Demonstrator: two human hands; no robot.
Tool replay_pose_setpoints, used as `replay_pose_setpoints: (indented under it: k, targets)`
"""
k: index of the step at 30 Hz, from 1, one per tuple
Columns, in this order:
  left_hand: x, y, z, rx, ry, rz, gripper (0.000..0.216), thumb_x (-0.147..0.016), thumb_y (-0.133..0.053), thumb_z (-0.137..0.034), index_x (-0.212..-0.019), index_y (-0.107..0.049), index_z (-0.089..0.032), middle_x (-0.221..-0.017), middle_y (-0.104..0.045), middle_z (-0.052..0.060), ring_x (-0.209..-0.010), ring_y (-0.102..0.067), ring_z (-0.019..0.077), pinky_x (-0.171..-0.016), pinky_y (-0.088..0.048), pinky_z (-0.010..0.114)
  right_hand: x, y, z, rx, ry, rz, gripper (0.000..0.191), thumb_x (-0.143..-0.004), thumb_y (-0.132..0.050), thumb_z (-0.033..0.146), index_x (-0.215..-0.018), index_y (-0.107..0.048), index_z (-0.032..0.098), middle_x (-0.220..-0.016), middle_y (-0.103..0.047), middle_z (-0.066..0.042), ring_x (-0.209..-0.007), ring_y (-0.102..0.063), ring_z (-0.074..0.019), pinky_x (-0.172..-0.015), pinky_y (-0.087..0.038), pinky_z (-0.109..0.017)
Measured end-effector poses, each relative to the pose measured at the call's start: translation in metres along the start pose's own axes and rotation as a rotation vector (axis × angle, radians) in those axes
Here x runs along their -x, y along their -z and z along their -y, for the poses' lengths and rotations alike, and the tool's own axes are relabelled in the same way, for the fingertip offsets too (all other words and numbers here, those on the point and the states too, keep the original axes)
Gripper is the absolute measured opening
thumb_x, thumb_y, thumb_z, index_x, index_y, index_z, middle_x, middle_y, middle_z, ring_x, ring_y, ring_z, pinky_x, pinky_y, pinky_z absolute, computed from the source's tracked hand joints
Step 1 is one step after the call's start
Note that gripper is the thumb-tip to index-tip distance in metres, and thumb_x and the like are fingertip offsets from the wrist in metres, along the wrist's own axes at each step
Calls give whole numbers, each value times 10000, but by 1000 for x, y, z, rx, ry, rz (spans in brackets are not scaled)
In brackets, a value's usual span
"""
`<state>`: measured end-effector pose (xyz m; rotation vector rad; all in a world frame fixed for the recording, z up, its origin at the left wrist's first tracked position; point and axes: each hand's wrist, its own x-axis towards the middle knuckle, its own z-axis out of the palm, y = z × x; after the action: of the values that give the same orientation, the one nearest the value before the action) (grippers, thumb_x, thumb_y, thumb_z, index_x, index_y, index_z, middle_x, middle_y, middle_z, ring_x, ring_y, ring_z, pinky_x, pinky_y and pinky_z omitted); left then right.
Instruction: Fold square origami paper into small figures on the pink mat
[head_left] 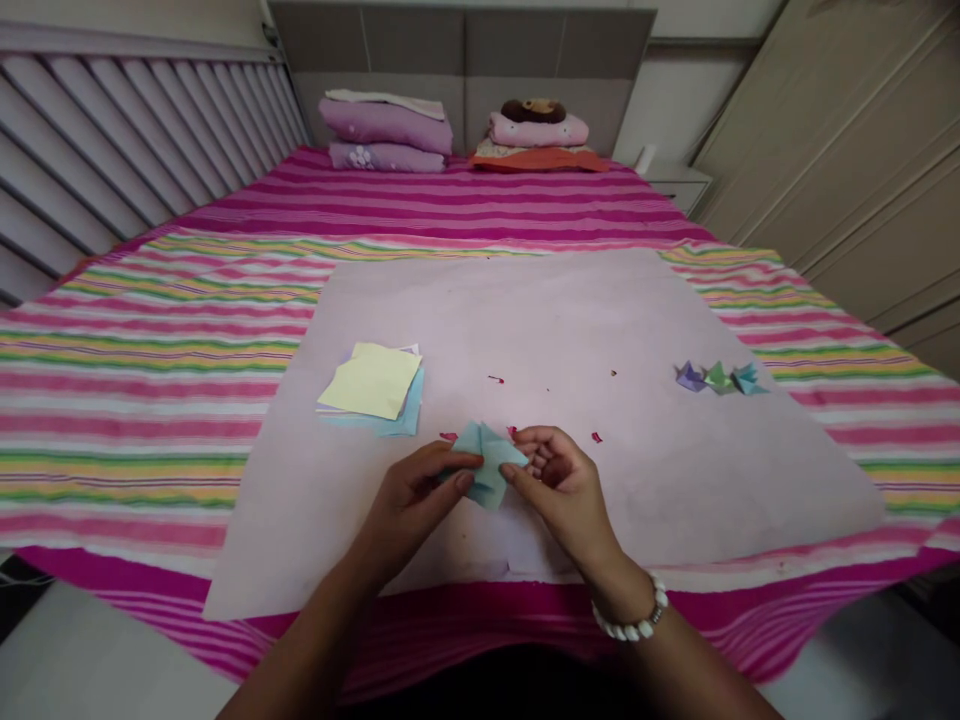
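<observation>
A partly folded piece of light blue origami paper [487, 460] is held up over the front of the white sheet. My left hand [420, 500] pinches its left side between thumb and fingers. On the other side, my right hand [559, 475] grips the right corner with the thumb in front, its other fingers curled behind. Left of my hands lies a stack of square papers [371, 382], pale yellow on top with blue ones sticking out beneath. Far to the right, three small folded paper pieces, purple [690, 377], green [718, 377] and blue [748, 379], stand in a row.
The large white sheet [465, 320] covers the middle of a bed with a striped cover [150, 400]. Several small red scraps, one of them a red scrap [597, 437], lie on it. Folded purple bedding [386, 125] and a pink pillow [536, 130] rest by the headboard [420, 45].
</observation>
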<state>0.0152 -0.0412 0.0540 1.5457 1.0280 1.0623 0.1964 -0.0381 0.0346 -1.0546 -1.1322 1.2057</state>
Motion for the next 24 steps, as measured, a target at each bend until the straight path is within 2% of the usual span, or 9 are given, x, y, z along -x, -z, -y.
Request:
replay_pose_setpoints:
  k: [2, 4, 6, 7, 10, 12, 14, 20, 24]
  targets:
    - [-3, -2, 2, -25, 22, -57, 166, -817, -626, -265, -927, -732, -202, -864, -661, 52, -802, -587, 167, -690, -483, 272, -2, 2, -3, 16, 16, -3, 406, -671, -767, 257, -1043, -604, 244, -823, -616, -1, -674, -566, -133, -613, -487, -274]
    - [-5, -4, 4, -36, 35, -68, 166, -787, -655, -243, -929, -730, -201, -888, -671, 55, -811, -591, 168, -688, -487, 274, -5, 3, -5, 22, 9, 10, 519, -636, -795, 246, -1115, -596, 256, -987, -643, -38, -859, -605, -171, -736, -506, -310]
    - [-5, -5, 4, -35, 40, -60, 171, -772, -663, -226, -929, -727, -203, -887, -677, 53, -801, -593, 165, -671, -490, 269, -8, 4, -6, -31, -42, 65, 569, -613, -812, 243, -1138, -596, 268, -1130, -635, -60, -1022, -589, -203, -832, -496, -343]
    - [-5, -5, 4, -28, 43, -55, 164, -772, -659, -221, -920, -727, -201, -869, -678, 50, -787, -595, 162, -660, -491, 266, -9, 5, -7, -70, -78, 106, 552, -617, -810, 247, -1129, -605, 268, -1140, -641, -61, -1035, -591, -206, -841, -496, -348]
    - [-4, -6, 4, 22, 73, -61, 165, -768, -662, -222, -920, -718, -189, -835, -683, 44, -755, -606, 157, -649, -501, 266, -11, 4, -5, -152, -158, 177, 342, -643, -794, 271, -960, -669, 235, -917, -697, -30, -820, -638, -170, -736, -519, -313]
    - [-4, -6, 4, 66, 97, -75, 194, -759, -677, -232, -944, -706, -182, -833, -686, 42, -747, -612, 154, -647, -507, 265, -12, 3, -4, -174, -185, 158, 219, -641, -798, 279, -805, -670, 211, -725, -675, 6, -650, -609, -135, -640, -511, -277]
    - [-4, -7, 6, 102, 104, -93, 213, -746, -695, -240, -950, -694, -180, -844, -681, 37, -746, -610, 149, -646, -508, 260, -12, 2, -2, -188, -201, 119, 207, -630, -806, 282, -727, -645, 197, -633, -638, 26, -561, -567, -112, -573, -489, -251]
    - [-7, -6, 8, 125, 103, -126, 87, -733, -715, -222, -735, -644, -173, -708, -605, -12, -643, -542, 105, -578, -454, 217, -10, 0, -3, -159, -119, 88, 214, -646, -794, 277, -736, -615, 202, -668, -608, 30, -571, -548, -104, -546, -477, -228]
    - [-8, -4, 8, 106, 40, -67, 50, -771, -680, -217, -748, -697, -177, -791, -630, 28, -769, -571, 145, -672, -466, 259, -8, 1, -7, -169, -43, 85, 221, -687, -764, 251, -879, -655, 244, -802, -649, 8, -677, -589, -129, -610, -511, -258]
